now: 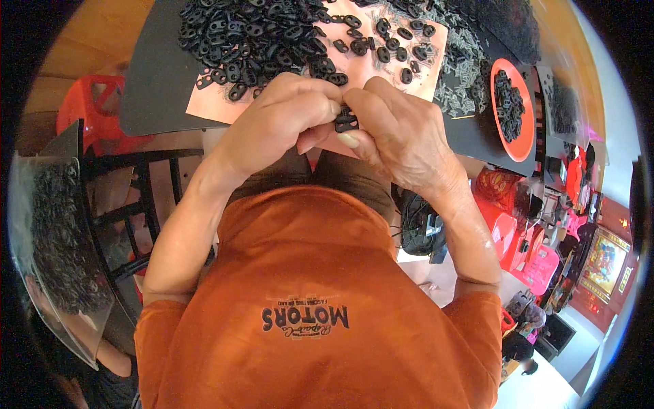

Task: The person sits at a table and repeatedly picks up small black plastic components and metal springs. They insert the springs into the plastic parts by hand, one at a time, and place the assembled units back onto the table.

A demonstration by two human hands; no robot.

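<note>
A small black plastic cord lock (346, 123) with holes sits between my two hands at the table's near edge. My right hand (407, 133) grips it, thumb below and index finger curled over the top. The fingers of my left hand (283, 112) are pinched together at its upper left side, and what lies between their tips is hidden. Just beyond my hands, a large heap of black two-hole cord lock parts (248, 34) covers the left of a pink sheet (327, 65). Several loose oval parts (383, 54) are scattered on the sheet's right.
Right of the sheet lies a pile of small metallic springs (460, 68). An orange-red plate (499, 102) of black parts stands on the dark table (153, 88). A red stool (88, 109) and a black-framed chair (129, 211) are at left. A clear bag of black pieces (61, 238) is nearby.
</note>
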